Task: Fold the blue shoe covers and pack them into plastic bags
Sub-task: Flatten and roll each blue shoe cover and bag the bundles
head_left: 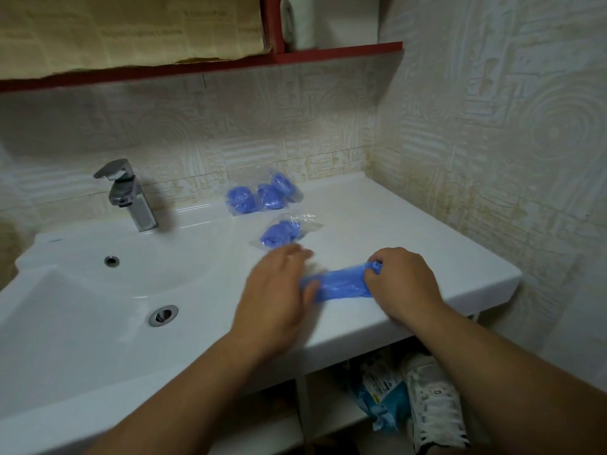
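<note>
My right hand [405, 284] pinches the right end of the blue shoe cover [341, 285]. My fingers [382, 257] are curled tight on the bunched bit. My left hand [279, 284] lies on the other end. It looks blurry, but those fingers seem mostly straight, pressing and not grabbing. The cover is stretched out long between my hands. It lies on the white surface [427, 224], close to the front edge.

What could go wrong? I think the cover is thin and slippery. If I pull too hard, it may slip out from under my flat hand, or even tear. If I let go too soon, the fold could pop open. It could also slide off the edge and fall. One filled plastic bag [282, 231] sits just behind my left hand, so I might bump it toward the basin [98, 290], which may be wet.
</note>
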The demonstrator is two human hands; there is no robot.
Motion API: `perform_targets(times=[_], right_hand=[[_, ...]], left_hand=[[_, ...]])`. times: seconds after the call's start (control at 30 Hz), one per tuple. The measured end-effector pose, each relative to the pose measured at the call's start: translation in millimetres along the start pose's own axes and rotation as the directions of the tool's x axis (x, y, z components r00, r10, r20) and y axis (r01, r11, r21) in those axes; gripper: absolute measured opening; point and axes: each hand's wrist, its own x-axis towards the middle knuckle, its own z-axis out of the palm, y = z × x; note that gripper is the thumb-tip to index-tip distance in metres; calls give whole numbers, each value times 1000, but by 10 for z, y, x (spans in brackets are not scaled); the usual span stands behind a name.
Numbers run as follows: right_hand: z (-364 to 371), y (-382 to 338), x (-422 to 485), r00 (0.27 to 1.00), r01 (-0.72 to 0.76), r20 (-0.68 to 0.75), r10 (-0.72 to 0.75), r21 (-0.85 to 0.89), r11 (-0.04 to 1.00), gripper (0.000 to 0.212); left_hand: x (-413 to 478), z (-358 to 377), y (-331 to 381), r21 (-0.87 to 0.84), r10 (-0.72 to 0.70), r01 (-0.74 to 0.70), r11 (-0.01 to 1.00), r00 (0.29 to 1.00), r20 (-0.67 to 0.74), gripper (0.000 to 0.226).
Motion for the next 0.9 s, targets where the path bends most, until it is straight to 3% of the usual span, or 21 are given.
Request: perform_targets(times=[0.07,0.1,0.17,0.27,0.33,0.43,0.53,0.67,0.9], right_hand=[[-5,-13,0,1000,4,-3,-4,-25,1000,22],[-8,-20,-7,1000,4,-5,-4,-34,999,22],[-28,-30,-31,1000,-11,-12,11,-39,999,25],[-120,-75,-79,999,14,-40,-22,-183,983,39],[-181,-153,-129,980,183,-28,-198,-272,945,47],[-195,-287,-289,842,519,267,-469,-167,838,51],[-113,-256,-422,757,488,536,-373,-86,868,70],[-123,-82,-392,791,437,540,-289,-167,884,97],[-173,-24,-384,818,394,544,-187,-292,871,83]], left_hand=[[-27,28,146,24,121,-134,991,946,301,63],[-26,54,168,61,97,-135,989,901,422,67],[-19,94,165,115,28,-105,988,844,535,70],[-5,134,148,137,10,-106,985,825,565,70],[-9,141,149,149,9,-112,983,828,561,69],[-10,136,156,112,28,-108,988,832,553,65],[0,111,129,88,30,-99,991,814,581,63],[18,104,105,85,17,-83,993,807,591,72],[-27,33,-25,138,-67,-18,990,809,584,81]])
